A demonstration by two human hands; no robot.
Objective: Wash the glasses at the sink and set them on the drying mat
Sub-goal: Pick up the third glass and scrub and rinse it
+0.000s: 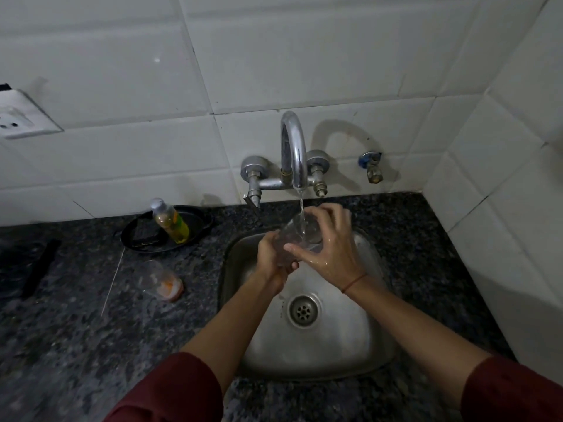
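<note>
1. Right hand (pixel 329 248): fingers (pixel 324 212) curl over the far side of a clear drinking glass (pixel 300 236), thumb laid across its near side. The skin is wet and shiny.
2. Left hand (pixel 271 254): it grips the lower end of the same glass from the left, fingertips tucked beneath it.
3. The glass is held tilted between both hands above the basin, right under the spout.
4. A thin stream of water (pixel 301 205) falls from the spout onto the glass.
5. A red thread (pixel 355 283) circles the right wrist. Dark red sleeves (pixel 170 394) cover both upper forearms.
6. A curved chrome wall tap (pixel 294 147) with two round knobs is mounted on the white tiled wall (pixel 274 56).
7. The stainless steel sink (pixel 335 345) has a round perforated drain (pixel 303 309) below the hands.
8. On the speckled dark granite counter (pixel 91 330), left of the sink, sits a second clear glass (pixel 158 280) with orange residue at its base.
9. Behind that glass, a small bottle of yellow liquid (pixel 170 222) rests in a black oval dish (pixel 137 239).
10. A white wall socket (pixel 18 117) sits at the far left edge.
</note>
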